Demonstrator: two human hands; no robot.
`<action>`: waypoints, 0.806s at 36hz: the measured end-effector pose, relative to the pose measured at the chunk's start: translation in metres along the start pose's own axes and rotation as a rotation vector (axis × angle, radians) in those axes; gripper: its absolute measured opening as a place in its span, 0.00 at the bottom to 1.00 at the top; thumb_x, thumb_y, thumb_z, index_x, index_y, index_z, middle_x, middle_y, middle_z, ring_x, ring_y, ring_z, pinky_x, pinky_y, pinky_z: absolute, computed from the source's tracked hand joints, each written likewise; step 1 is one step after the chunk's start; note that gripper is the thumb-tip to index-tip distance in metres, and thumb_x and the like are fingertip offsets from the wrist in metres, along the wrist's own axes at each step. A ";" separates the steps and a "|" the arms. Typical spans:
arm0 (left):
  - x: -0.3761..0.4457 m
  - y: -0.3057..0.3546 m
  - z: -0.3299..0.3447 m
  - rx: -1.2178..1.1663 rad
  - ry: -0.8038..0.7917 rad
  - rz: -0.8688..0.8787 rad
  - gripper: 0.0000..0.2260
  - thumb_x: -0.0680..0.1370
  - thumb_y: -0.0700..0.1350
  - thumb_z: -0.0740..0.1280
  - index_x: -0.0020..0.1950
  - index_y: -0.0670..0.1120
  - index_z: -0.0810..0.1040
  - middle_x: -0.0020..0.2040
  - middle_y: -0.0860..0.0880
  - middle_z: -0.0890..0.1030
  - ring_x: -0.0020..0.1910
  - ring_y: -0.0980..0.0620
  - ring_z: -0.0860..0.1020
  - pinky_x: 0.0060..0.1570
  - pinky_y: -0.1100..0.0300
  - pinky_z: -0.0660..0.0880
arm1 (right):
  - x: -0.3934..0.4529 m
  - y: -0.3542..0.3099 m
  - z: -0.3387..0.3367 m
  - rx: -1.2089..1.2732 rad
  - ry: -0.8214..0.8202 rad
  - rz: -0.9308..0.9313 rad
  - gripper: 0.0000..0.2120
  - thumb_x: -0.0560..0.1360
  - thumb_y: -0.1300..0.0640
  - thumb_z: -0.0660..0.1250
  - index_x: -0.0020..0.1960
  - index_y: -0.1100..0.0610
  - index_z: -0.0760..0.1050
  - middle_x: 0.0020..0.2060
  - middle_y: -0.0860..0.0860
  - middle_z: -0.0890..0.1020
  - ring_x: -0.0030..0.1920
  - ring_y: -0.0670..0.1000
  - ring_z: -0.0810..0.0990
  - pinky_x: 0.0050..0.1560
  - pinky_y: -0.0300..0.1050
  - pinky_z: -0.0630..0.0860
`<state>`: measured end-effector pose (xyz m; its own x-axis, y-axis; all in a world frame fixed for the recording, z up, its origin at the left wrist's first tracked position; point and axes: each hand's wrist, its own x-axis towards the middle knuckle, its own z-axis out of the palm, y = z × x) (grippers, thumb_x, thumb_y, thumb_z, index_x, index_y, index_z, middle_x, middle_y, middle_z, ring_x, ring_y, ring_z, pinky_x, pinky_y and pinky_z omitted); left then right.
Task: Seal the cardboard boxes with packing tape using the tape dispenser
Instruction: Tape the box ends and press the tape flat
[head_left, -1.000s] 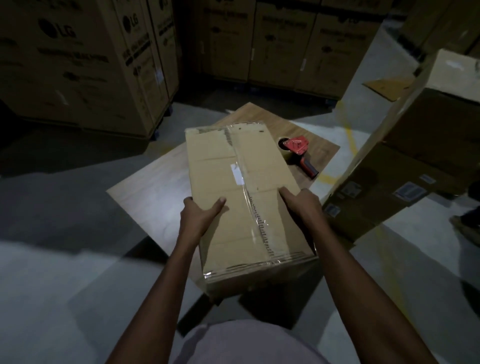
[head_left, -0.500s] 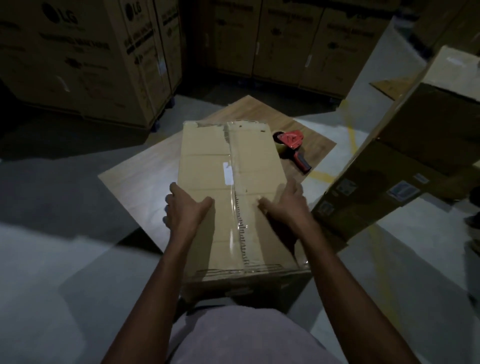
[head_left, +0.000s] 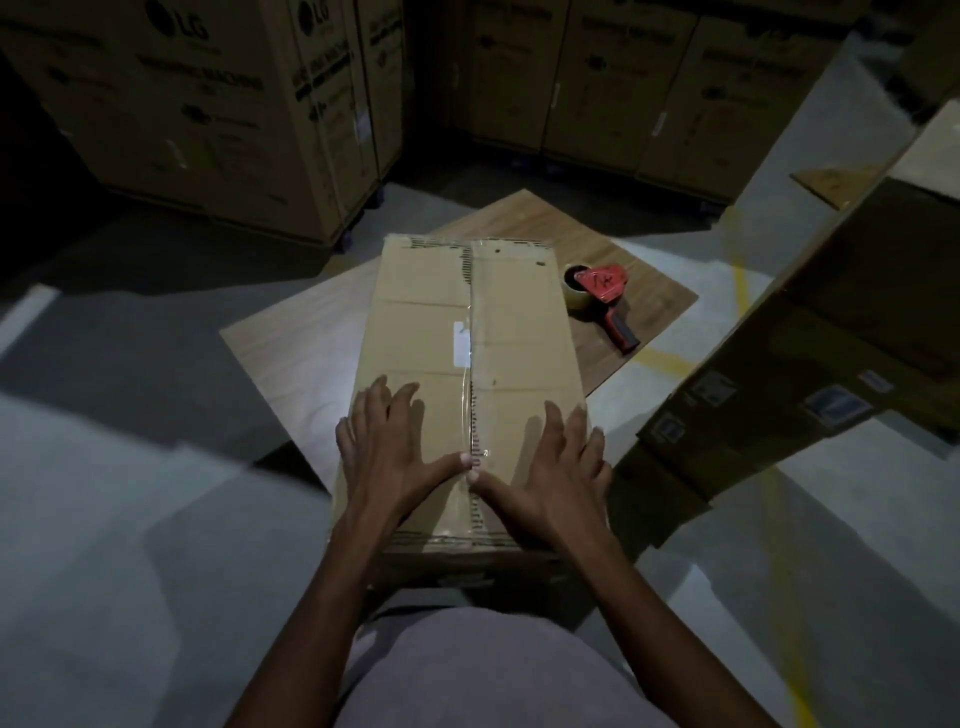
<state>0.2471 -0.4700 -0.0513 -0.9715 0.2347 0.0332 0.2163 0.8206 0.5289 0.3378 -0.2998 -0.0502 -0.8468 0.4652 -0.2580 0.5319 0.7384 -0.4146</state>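
Observation:
A long cardboard box (head_left: 514, 332) lies on a low wooden board (head_left: 306, 353), its top seam covered by a strip of clear tape. My left hand (head_left: 387, 452) lies flat on the near left part of the box top, fingers spread. My right hand (head_left: 553, 467) lies flat on the near right part. Both thumbs meet on the taped seam. The red tape dispenser (head_left: 602, 291) lies on the board just right of the box's far end, handle pointing toward me, untouched.
A big tilted cardboard box (head_left: 810, 353) stands close on the right. Tall printed cartons (head_left: 218, 104) line the back and left. Grey concrete floor with yellow lines (head_left: 743, 280) surrounds the board.
My hands left the box's sides and came onto its top, flattening with thumbs together on the seam. The box turned straight and sits nearer to me.

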 end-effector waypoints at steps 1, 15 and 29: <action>0.000 0.000 0.000 0.009 0.007 0.008 0.48 0.64 0.70 0.75 0.79 0.54 0.62 0.82 0.47 0.55 0.81 0.44 0.51 0.77 0.41 0.50 | 0.000 0.000 0.000 0.002 0.008 0.011 0.62 0.66 0.16 0.60 0.81 0.46 0.30 0.82 0.55 0.32 0.82 0.65 0.35 0.79 0.69 0.41; 0.028 -0.009 -0.011 -0.095 -0.029 -0.196 0.53 0.67 0.77 0.66 0.81 0.50 0.51 0.80 0.43 0.55 0.75 0.37 0.63 0.71 0.38 0.63 | 0.024 -0.010 -0.018 0.208 0.081 0.211 0.58 0.72 0.28 0.70 0.83 0.52 0.38 0.82 0.60 0.55 0.79 0.68 0.58 0.78 0.67 0.57; 0.056 -0.036 -0.014 -0.214 -0.116 -0.293 0.45 0.67 0.76 0.68 0.70 0.44 0.65 0.61 0.41 0.79 0.57 0.37 0.79 0.47 0.49 0.74 | 0.036 -0.002 -0.018 0.309 0.226 0.362 0.39 0.72 0.27 0.69 0.68 0.56 0.70 0.61 0.58 0.81 0.59 0.62 0.80 0.54 0.53 0.76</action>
<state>0.1841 -0.4935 -0.0563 -0.9691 0.0732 -0.2356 -0.1065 0.7372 0.6673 0.3059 -0.2753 -0.0427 -0.5688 0.7831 -0.2516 0.7361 0.3482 -0.5804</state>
